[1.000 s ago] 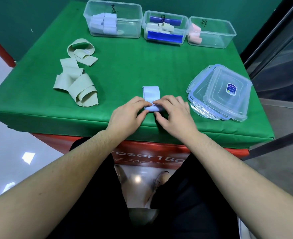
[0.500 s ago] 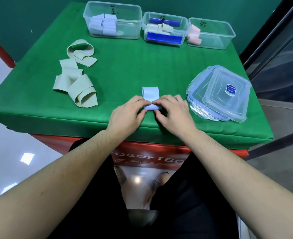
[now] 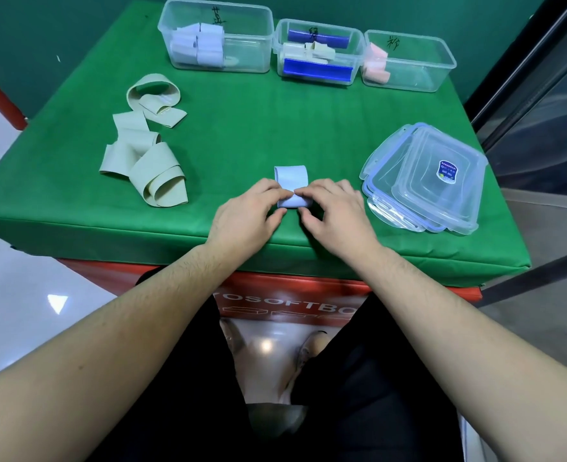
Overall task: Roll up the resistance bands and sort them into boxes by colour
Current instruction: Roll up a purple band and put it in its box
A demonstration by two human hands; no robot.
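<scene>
At nine o'clock on the table (image 3: pixel 248 128) we see the beige bands (image 3: pixel 148 175) lying loose and not yet rolled. At the near edge, six o'clock, our left hand (image 3: pixel 247 215) and right hand (image 3: pixel 333 215) meet over the blue band (image 3: pixel 291 181), index tips and thumbs pinching the rolled part from either side, while a short flat tail runs on toward twelve.

To do this step well, we judge both hands should keep equal pressure so the roll stays square to the tail, tucking it tight and walking it forward evenly; a slack thumb would likely let the elastic spring open.

Against the frame half a second ago, the hands sit much as before, the rolled part shows a little more between them and the fingertips have closed toward each other; little else has changed.

Along twelve o'clock stand three boxes: the left box (image 3: pixel 252 41) holding pale blue rolls, where we judge this one belongs, the middle box (image 3: pixel 318 75), and the right box (image 3: pixel 418 58) with pink. At three o'clock lie the lids (image 3: pixel 442 181), stacked.
</scene>
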